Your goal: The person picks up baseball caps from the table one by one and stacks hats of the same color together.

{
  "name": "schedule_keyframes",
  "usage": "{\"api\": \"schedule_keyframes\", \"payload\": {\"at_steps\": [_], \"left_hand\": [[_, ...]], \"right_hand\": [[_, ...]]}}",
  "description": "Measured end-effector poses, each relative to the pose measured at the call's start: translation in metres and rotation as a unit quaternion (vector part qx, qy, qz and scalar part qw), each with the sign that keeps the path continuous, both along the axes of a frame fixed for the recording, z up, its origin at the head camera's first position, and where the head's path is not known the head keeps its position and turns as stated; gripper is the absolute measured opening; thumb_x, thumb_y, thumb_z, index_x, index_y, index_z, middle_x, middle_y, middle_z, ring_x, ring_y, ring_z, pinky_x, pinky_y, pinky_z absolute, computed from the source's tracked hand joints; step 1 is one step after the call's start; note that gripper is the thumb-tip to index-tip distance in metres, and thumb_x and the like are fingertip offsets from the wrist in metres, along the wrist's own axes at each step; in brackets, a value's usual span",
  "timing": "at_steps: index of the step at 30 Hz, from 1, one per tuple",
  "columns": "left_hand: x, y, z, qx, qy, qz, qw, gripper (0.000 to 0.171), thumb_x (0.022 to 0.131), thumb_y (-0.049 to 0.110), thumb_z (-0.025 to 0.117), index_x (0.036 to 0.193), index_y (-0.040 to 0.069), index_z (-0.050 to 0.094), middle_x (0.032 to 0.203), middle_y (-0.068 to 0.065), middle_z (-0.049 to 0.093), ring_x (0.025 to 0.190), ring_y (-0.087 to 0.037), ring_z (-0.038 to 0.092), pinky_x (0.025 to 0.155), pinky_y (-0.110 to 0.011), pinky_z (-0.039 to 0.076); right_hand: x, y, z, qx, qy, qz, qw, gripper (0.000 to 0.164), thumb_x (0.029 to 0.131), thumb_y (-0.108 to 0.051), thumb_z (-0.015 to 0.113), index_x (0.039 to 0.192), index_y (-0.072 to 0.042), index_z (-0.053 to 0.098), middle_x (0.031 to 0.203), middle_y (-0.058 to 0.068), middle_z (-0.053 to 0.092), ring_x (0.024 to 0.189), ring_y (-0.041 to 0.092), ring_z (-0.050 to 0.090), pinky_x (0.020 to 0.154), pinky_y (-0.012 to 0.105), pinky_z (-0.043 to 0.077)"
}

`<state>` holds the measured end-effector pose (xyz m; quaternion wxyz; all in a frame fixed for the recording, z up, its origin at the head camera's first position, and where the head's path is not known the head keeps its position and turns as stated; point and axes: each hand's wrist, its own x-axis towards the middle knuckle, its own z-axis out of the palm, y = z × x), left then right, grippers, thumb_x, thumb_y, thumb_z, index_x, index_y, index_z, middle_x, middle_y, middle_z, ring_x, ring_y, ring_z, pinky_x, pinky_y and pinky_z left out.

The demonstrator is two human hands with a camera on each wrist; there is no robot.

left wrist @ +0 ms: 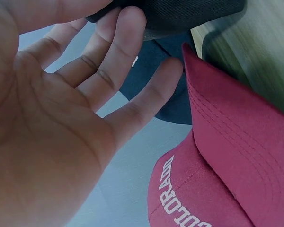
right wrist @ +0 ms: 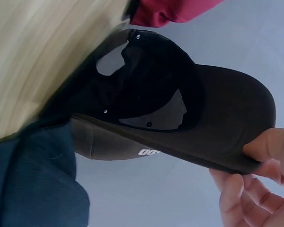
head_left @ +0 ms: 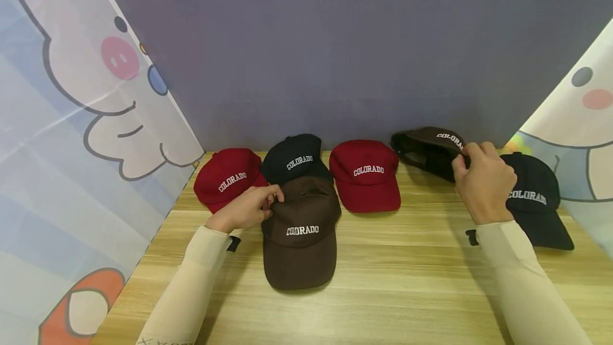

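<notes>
My left hand [head_left: 249, 207] pinches the side of a brown baseball cap [head_left: 300, 260] whose brim points toward me. In the left wrist view, the thumb and fingertips meet at its dark fabric [left wrist: 194, 16], while the little finger is stretched out near a red cap [left wrist: 227, 142]. At the back right, my right hand [head_left: 486, 180] grips the brim of a second brown baseball cap [head_left: 428, 134], thumb on one face and fingers on the other. That cap is tilted up, so its dark inside and strap opening show in the right wrist view.
Along the back of the wooden table [head_left: 383, 286] sit a red cap [head_left: 227, 174], a dark cap [head_left: 292, 156] partly behind the brown one, and another red cap [head_left: 364, 174]. A black cap [head_left: 531, 185] stands right of my right hand. A grey panel [head_left: 306, 57] rises behind.
</notes>
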<state>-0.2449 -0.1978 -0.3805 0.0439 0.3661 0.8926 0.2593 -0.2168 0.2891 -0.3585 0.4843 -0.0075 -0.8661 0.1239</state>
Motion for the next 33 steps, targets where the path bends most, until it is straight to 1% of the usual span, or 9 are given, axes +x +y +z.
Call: {"api": "schedule_keyframes", "payload": {"at_steps": [4, 8, 15, 19, 26, 31, 33], "left_hand": [[0.000, 0.000, 0.001, 0.005, -0.008, 0.002, 1.0000, 0.037, 0.075, -0.002, 0.056, 0.103, 0.021, 0.052, 0.078, -0.001, 0.049, 0.068, -0.014, 0.047, 0.062, -0.027, 0.041], [0.001, 0.001, 0.001, 0.011, -0.018, 0.000, 0.9998, 0.037, 0.075, -0.003, 0.056, 0.103, 0.021, 0.052, 0.078, -0.002, 0.049, 0.068, -0.014, 0.047, 0.062, -0.027, 0.041], [0.002, 0.000, 0.003, 0.013, -0.025, -0.014, 0.9995, 0.038, 0.074, -0.004, 0.054, 0.103, 0.020, 0.052, 0.079, -0.004, 0.050, 0.066, -0.015, 0.047, 0.062, -0.027, 0.041], [0.002, -0.001, 0.004, 0.007, -0.030, -0.021, 0.9993, 0.039, 0.074, -0.004, 0.054, 0.104, 0.021, 0.051, 0.082, -0.004, 0.050, 0.068, -0.015, 0.048, 0.063, -0.027, 0.041], [0.003, -0.001, 0.006, -0.003, -0.038, -0.019, 0.9991, 0.040, 0.074, -0.003, 0.053, 0.106, 0.022, 0.051, 0.084, 0.000, 0.051, 0.069, -0.013, 0.050, 0.064, -0.027, 0.042], [0.005, -0.003, 0.008, 0.000, -0.043, -0.021, 0.9989, 0.043, 0.075, -0.001, 0.056, 0.110, 0.019, 0.046, 0.087, 0.002, 0.052, 0.072, -0.012, 0.052, 0.067, -0.027, 0.043], [0.005, -0.003, 0.008, -0.003, -0.039, -0.024, 0.9989, 0.044, 0.074, -0.001, 0.057, 0.112, 0.017, 0.043, 0.088, 0.002, 0.052, 0.073, -0.011, 0.052, 0.067, -0.027, 0.042]], "right_hand": [[0.002, -0.004, 0.008, 0.004, 0.038, 0.004, 0.999, 0.021, 0.088, -0.022, 0.046, 0.086, -0.006, 0.059, 0.083, 0.013, 0.052, 0.057, 0.037, 0.047, 0.045, 0.054, 0.029], [0.006, -0.009, 0.016, 0.001, 0.062, 0.003, 0.998, 0.022, 0.088, -0.023, 0.046, 0.085, -0.006, 0.059, 0.082, 0.013, 0.052, 0.060, 0.037, 0.048, 0.046, 0.055, 0.030], [0.014, -0.018, 0.030, -0.005, 0.080, 0.013, 0.997, 0.024, 0.087, -0.023, 0.046, 0.084, -0.004, 0.061, 0.083, 0.012, 0.053, 0.065, 0.035, 0.050, 0.049, 0.054, 0.031], [0.017, -0.022, 0.034, -0.007, 0.090, 0.018, 0.996, 0.024, 0.087, -0.023, 0.047, 0.084, -0.004, 0.061, 0.082, 0.012, 0.053, 0.063, 0.034, 0.050, 0.050, 0.053, 0.031], [0.022, -0.028, 0.042, -0.006, 0.106, 0.029, 0.994, 0.025, 0.088, -0.024, 0.049, 0.084, -0.003, 0.062, 0.082, 0.011, 0.054, 0.060, 0.033, 0.050, 0.049, 0.050, 0.031], [0.025, -0.033, 0.045, -0.006, 0.109, 0.039, 0.993, 0.025, 0.088, -0.024, 0.050, 0.084, -0.003, 0.062, 0.083, 0.012, 0.055, 0.061, 0.031, 0.051, 0.049, 0.049, 0.030], [0.026, -0.035, 0.047, -0.006, 0.109, 0.043, 0.993, 0.025, 0.088, -0.024, 0.050, 0.084, -0.003, 0.062, 0.083, 0.012, 0.055, 0.062, 0.031, 0.051, 0.050, 0.048, 0.030]]}}
